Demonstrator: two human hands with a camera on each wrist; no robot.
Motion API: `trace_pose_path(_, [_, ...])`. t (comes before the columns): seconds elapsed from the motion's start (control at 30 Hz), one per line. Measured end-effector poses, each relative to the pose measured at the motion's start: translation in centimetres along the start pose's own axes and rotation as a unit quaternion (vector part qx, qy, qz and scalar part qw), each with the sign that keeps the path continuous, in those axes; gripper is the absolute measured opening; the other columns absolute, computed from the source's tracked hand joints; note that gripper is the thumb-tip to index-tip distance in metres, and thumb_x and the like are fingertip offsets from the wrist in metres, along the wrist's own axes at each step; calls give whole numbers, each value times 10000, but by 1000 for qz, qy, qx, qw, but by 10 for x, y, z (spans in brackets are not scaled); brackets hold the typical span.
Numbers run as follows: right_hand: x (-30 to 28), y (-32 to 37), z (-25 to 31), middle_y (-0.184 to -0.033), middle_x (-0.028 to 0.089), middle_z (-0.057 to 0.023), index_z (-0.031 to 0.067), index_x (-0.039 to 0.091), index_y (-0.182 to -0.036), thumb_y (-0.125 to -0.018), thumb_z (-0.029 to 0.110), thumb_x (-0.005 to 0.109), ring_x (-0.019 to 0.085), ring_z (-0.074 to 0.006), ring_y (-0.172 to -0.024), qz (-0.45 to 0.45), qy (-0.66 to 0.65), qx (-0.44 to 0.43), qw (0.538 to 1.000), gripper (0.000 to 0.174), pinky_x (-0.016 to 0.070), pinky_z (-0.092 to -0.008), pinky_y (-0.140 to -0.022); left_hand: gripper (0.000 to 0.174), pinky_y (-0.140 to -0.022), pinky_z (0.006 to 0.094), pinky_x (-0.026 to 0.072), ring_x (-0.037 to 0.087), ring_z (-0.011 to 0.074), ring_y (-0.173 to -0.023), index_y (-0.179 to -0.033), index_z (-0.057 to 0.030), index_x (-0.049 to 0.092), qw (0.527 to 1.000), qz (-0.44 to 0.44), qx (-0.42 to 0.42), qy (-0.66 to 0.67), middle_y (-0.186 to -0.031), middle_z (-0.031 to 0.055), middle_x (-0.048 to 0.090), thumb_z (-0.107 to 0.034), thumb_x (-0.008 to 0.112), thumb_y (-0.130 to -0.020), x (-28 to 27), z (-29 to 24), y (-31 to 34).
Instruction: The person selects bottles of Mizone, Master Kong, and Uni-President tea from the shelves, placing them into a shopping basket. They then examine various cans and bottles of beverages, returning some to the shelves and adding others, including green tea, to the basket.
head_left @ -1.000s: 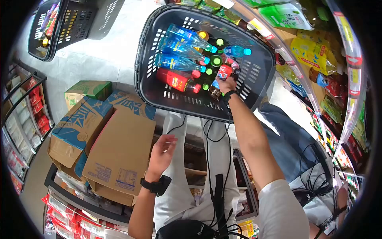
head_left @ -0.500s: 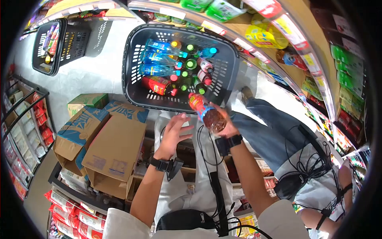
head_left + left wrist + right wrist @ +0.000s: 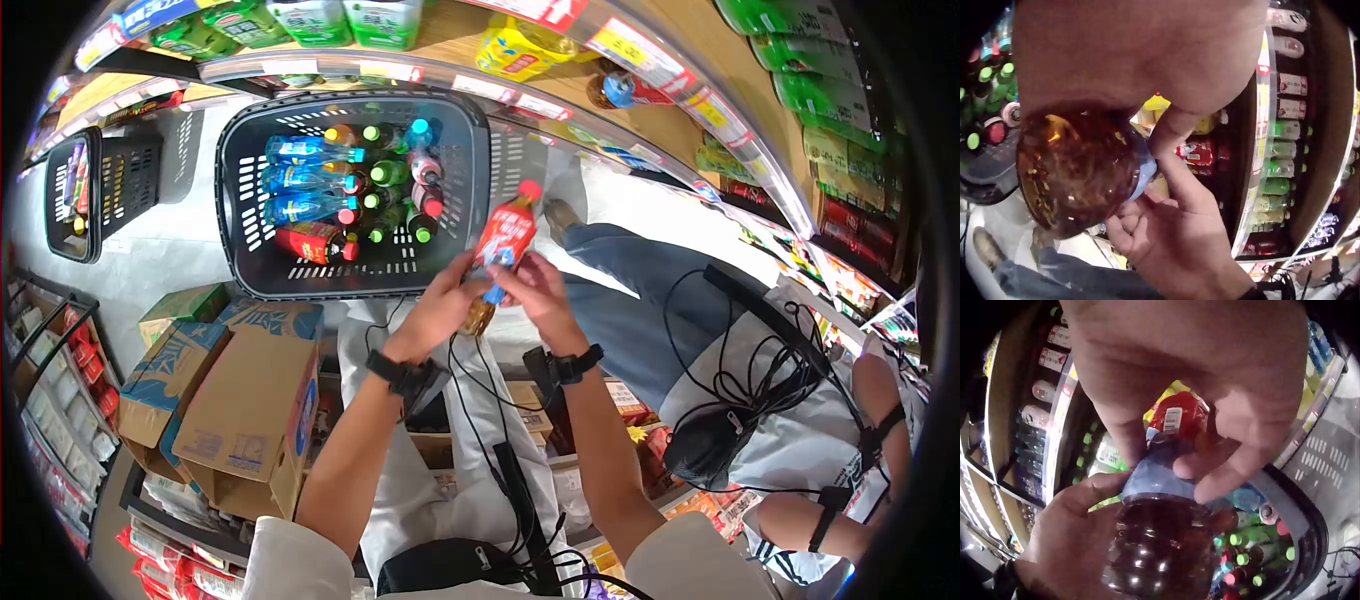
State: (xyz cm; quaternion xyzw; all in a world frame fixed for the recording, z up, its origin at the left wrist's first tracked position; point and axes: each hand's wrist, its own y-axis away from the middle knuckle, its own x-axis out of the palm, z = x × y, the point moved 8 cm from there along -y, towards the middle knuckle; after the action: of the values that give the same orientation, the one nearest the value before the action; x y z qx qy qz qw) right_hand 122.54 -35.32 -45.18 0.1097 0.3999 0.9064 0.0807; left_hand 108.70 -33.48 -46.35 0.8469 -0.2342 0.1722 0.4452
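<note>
Both hands hold a plastic drink bottle (image 3: 508, 232) over the gap right of the basket. It has a red cap, a red label with a blue lower edge, and brown liquid inside. The left hand (image 3: 435, 312) grips its lower part. At the label's blue edge, the right hand (image 3: 543, 298) pinches with thumb and fingers. In the right wrist view the blue band (image 3: 1163, 478) lies between the fingertips, the amber base facing the camera. Close by, a dark shopping basket (image 3: 465, 200) contains blue-labelled, green-capped and red-capped bottles (image 3: 305, 209).
Store shelves (image 3: 560, 75) with drinks curve along the back and right. Cardboard boxes (image 3: 245, 400) are stacked at left, above packaged goods. Another basket (image 3: 130, 185) stands far left. A second person in jeans (image 3: 625, 300) is close on the right, with black cables (image 3: 760, 370).
The right hand has lifted the bottle out of the basket, and the left hand has come up to grip it too. The head view has turned, so the basket appears further left.
</note>
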Motion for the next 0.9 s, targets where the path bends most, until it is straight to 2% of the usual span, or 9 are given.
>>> trace_pose_path(0.03, [-13,-1,9,-1019,708,-15,74,634,-1146,-861,139,798,663,-70,-870,-37,-4,5,999,335,512,-219,-677,571,-940,280,454,545,114,-1098,-1484,-4,410,1000,11,14,-20,-1252,57,596,-109,602,-957,10,-12,-9])
trace_pose_path(0.1, [-24,-5,56,-1046,713,-46,50,610,-1191,-819,45,807,684,-125,-929,-28,62,-203,977,422,553,-271,-765,600,-995,292,440,540,151,-1173,-1498,-5,391,990,42,108,-78,-1335,89,560,-49,588,-933,35,-44,-28])
trace_pose_path(0.23, [-63,-9,97,-1125,692,-78,21,568,-1234,-805,-36,772,658,-159,-1048,-91,134,-269,950,479,552,-323,-914,675,-1138,332,356,441,261,-1391,-1527,-8,347,927,57,282,-240,-1522,166,430,47,545,-883,82,-89,-53])
trace_pose_path(0.27, [-71,-8,104,-1128,689,-79,18,574,-1223,-803,-38,773,653,-155,-1054,-130,101,-296,941,468,551,-321,-915,711,-1203,360,265,302,318,-1495,-1544,-22,327,878,46,325,-349,-1592,194,336,65,515,-864,93,-95,-62])
trace_pose_path(0.37, [-103,-9,126,-1135,675,-92,8,586,-1187,-796,-26,795,647,-159,-1038,-240,66,-379,892,445,537,-319,-911,699,-1215,368,233,301,329,-1495,-1546,-24,327,885,80,342,-306,-1585,190,358,60,526,-881,126,-113,-70])
trace_pose_path(0.57, [-176,-46,174,-1116,688,-102,-10,579,-1202,-792,25,823,650,-180,-1031,-377,154,-468,784,478,516,-317,-907,549,-1051,337,447,568,204,-1234,-1481,-42,421,954,115,189,-202,-1402,114,557,-15,582,-957,142,-73,-75])
trace_pose_path(0.8, [-204,-102,216,-1071,725,-101,1,609,-1126,-724,27,870,686,-171,-975,-337,158,-478,796,480,528,-298,-881,411,-975,282,474,613,139,-1115,-1372,-47,512,986,52,42,-150,-1297,78,623,5,590,-972,65,23,-44])
trace_pose_path(0.83, [-213,-116,215,-1050,735,-90,5,625,-1116,-715,6,870,692,-154,-938,-316,130,-445,828,470,540,-298,-838,404,-974,283,476,615,137,-1115,-1363,-46,518,989,29,30,-143,-1286,79,631,10,591,-970,48,39,-38])
trace_pose_path(0.9, [-219,-133,220,-1165,703,-121,-6,594,-1195,-827,37,782,672,-218,-1035,-268,205,-427,839,415,517,-388,-967,389,-974,282,479,617,133,-1114,-1347,-45,528,992,-7,9,-122,-1268,77,644,19,590,-968,20,54,-24])
